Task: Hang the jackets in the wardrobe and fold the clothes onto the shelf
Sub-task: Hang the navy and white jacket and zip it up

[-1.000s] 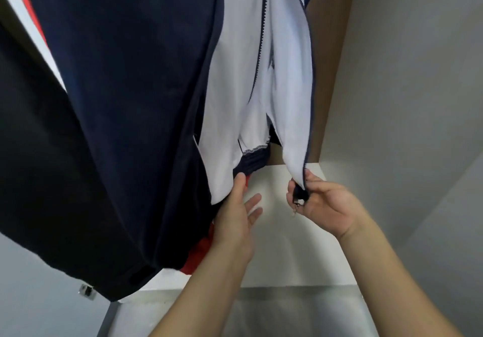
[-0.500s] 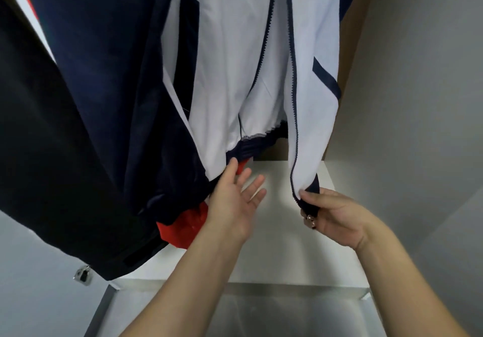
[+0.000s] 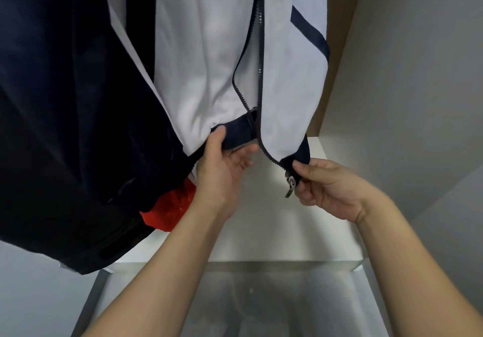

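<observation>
A white jacket (image 3: 203, 57) with navy trim hangs in the wardrobe, its zip open down the front. My left hand (image 3: 222, 169) holds the navy hem of the jacket's left front panel, thumb on the outside and fingers under it. My right hand (image 3: 326, 187) pinches the bottom corner of the right panel, where the metal zip slider (image 3: 290, 183) dangles. The two zip edges hang a little apart between my hands.
A dark navy jacket (image 3: 65, 101) hangs to the left, with a red garment (image 3: 170, 212) showing under its hem. Below lies the wardrobe's white floor shelf (image 3: 274, 227). A grey side wall (image 3: 405, 75) stands at the right.
The jacket has turned to show its white front. My left hand went from touching the hem with straight fingers to holding it. My right hand moved right and down with the zip corner.
</observation>
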